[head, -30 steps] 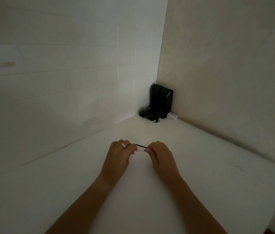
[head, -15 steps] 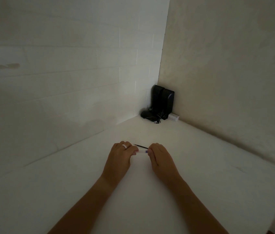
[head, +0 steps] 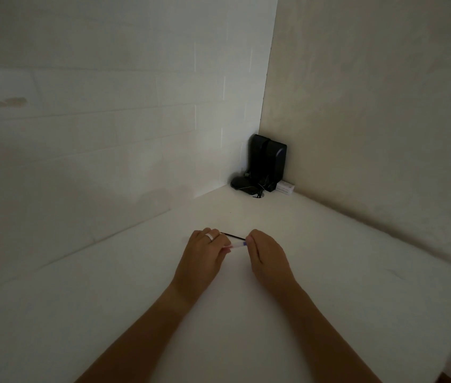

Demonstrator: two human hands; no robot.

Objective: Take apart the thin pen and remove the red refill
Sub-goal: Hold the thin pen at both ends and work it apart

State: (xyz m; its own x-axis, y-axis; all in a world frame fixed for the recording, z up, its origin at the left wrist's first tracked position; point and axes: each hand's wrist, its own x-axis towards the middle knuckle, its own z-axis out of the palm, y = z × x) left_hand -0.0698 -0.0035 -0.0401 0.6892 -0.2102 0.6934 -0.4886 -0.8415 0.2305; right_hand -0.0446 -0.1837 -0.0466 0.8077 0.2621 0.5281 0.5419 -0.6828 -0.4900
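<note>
Both hands pinch the thin pen (head: 236, 245): left hand (head: 205, 252) on the barrel, right hand (head: 266, 255) on its end. Risk: a sideways pull bends the refill, or the end piece pops free and rolls across the white table (head: 357, 286).

Both hands over the near middle of the worktop (head: 357, 272), left hand (head: 201, 257) left of right hand (head: 267, 257). Thin pen (head: 236, 246) spans between their fingertips. Thin rod (head: 232, 236) just behind it. Far corner: upright box (head: 268, 161) against walls, small carton (head: 285, 187) at its right.
</note>
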